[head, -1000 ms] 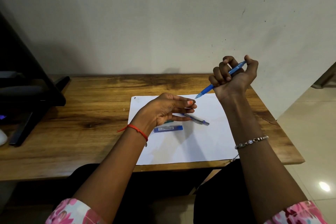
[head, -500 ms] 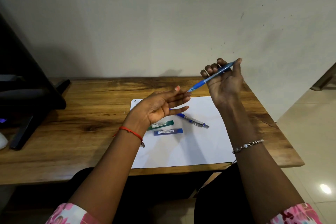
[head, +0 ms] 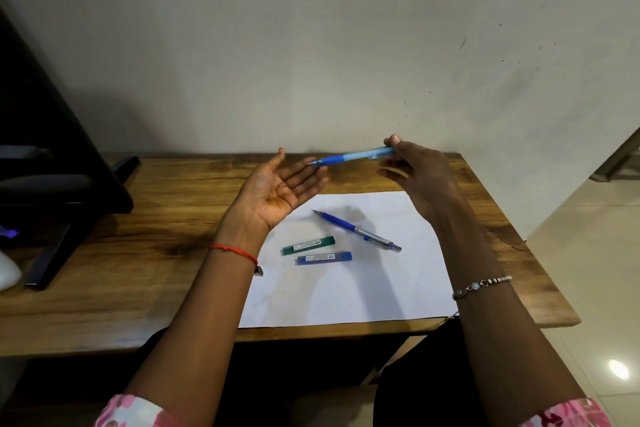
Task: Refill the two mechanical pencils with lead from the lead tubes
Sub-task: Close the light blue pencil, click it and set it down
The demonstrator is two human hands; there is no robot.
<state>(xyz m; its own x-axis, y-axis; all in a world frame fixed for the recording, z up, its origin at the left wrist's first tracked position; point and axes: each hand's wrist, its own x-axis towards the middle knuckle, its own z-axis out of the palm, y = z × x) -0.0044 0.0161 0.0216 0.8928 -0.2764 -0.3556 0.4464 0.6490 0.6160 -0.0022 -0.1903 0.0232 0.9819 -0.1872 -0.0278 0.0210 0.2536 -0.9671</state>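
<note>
My right hand (head: 420,173) pinches the rear end of a light blue mechanical pencil (head: 349,157), held almost level above the desk with its tip pointing left. My left hand (head: 277,189) is palm up with straight fingers, just below and left of that tip, holding nothing. A second pencil (head: 356,229), dark blue with a silver barrel, lies on the white paper (head: 346,288). Two lead tubes lie side by side on the paper: a green tube (head: 308,245) and, nearer to me, a blue tube (head: 323,257).
The paper rests on a wooden desk (head: 138,253) set against a pale wall. A black stand (head: 52,184) occupies the desk's left end, with a white object (head: 7,270) at the far left edge. Tiled floor (head: 595,270) lies to the right.
My right hand loosened from a fist grip to a pinch and lowered the light blue pencil to nearly level. My left hand turned palm up and rose off the paper, uncovering both tubes.
</note>
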